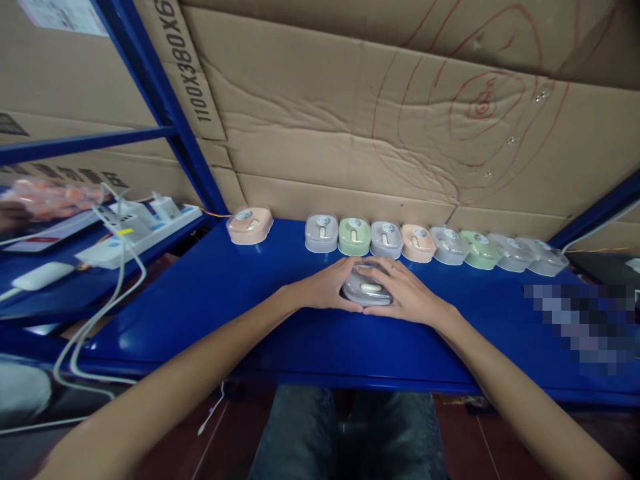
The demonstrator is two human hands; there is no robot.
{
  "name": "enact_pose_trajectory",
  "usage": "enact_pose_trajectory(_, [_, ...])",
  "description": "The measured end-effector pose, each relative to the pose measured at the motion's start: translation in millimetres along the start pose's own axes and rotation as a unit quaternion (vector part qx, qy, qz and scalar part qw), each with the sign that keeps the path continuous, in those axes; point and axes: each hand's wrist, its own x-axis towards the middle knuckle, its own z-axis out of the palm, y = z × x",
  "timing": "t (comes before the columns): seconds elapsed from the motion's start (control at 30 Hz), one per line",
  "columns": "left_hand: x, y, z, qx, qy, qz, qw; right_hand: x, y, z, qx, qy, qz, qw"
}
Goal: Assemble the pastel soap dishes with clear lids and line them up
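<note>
Both my hands wrap a small grey plastic case [367,289] that rests on the blue shelf top [240,293]. My left hand [327,285] cups its left side, my right hand [407,292] covers its right side and top. Behind them, against the cardboard wall, stands a row of several similar small cases: grey [321,233], green [355,236], peach [418,243] and others trailing to the right. A single peach case [249,225] stands apart at the left end.
Cardboard sheets [380,113] form the back wall. A blue rack post [160,100] rises at left. On the left lie white power strips [140,230] with chargers and white cables [105,313]. A blurred patch covers the right side.
</note>
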Motion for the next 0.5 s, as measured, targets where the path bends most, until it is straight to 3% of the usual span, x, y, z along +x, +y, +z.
enact_pose_trajectory(0.3, [-0.2,3.5,-3.6,0.002,-0.01,0.001,1.0,0.3,-4.8,-8.5,-0.019,-0.033,-0.005,0.999])
enact_pose_trajectory(0.5, [-0.2,3.8,-1.5,0.034,0.007,-0.018,0.999,0.5,-1.2,-6.5,-0.015,-0.013,-0.012,1.0])
